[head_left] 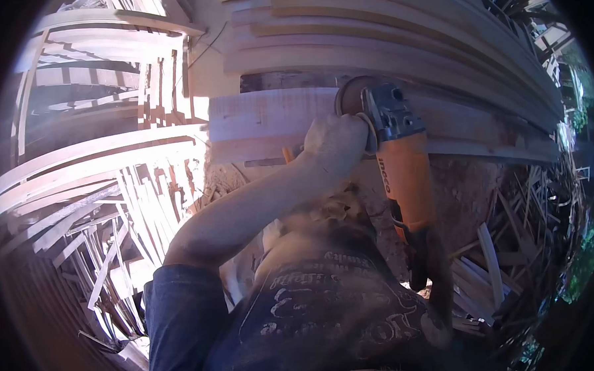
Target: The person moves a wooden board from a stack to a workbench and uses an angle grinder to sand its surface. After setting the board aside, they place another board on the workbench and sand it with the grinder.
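- Timber-strewn work area, sunlit at left, shaded at centre; greenery (587, 265) along the right edge.
- Long boards (370, 33), several, laid side by side and overlapping across the far side.
- Pale board (267, 117), one, lying crosswise just nearer than these, its left end exposed.
- Angle grinder (404, 174), one, orange body with dark metal head, lettered "INGCO"; located right of centre, head toward the far side, body extending toward the near side.
- Disc (354, 95), one, round, at the left of the grinder's head, over the pale board; contact with the wood cannot be told.
- Left hand (338, 140), clenched around the side handle, close beside the head.
- Right hand (433, 246), in deep shadow by the rear of the grinder; finger position cannot be told.
- Thin wood strips (155, 205), loose heap, brightly lit, left.
- Wood offcuts (489, 263), tangled, near right.
- Dark shirt (315, 304), pale printed lettering, near centre.
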Motion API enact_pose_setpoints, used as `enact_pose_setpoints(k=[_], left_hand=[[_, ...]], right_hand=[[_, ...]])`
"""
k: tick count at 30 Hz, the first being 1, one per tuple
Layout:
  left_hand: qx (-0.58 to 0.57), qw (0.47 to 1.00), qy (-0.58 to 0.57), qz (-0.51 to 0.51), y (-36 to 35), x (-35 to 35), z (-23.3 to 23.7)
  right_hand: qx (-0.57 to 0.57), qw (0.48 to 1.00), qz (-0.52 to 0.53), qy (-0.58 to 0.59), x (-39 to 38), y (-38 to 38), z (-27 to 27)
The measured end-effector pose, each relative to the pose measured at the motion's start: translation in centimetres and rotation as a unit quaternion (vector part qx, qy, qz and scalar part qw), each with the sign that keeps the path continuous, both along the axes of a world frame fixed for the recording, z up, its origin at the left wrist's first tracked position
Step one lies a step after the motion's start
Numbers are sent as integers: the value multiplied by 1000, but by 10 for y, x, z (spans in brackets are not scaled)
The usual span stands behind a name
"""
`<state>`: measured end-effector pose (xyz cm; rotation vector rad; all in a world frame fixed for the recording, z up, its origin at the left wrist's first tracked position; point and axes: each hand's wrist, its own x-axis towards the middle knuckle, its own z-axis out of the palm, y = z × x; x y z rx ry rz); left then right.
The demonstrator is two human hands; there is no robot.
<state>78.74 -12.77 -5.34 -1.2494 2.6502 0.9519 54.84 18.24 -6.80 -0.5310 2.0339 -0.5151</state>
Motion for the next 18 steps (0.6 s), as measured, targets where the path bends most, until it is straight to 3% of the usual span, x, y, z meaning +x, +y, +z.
enact_pose_setpoints(k=[3,5,8,10,13,18], left_hand=[[-52,981,19,-186,-2,-133,-8],[-108,971,75,-199,8,-203,-26],[-242,942,144,-185,17,-233,-38],[-149,968,76,-185,9,-203,-28],[-12,991,26,-133,-20,-101,-9],[-80,995,-5,59,-8,57,-3]], right_hand=[[-3,985,-173,-20,-33,22,16],[-10,974,-227,-22,-43,27,21],[-17,967,-254,-22,-45,32,18],[-20,971,-239,-28,-34,31,14],[-19,984,-172,-32,-8,16,2],[-29,996,85,13,38,-35,-11]])
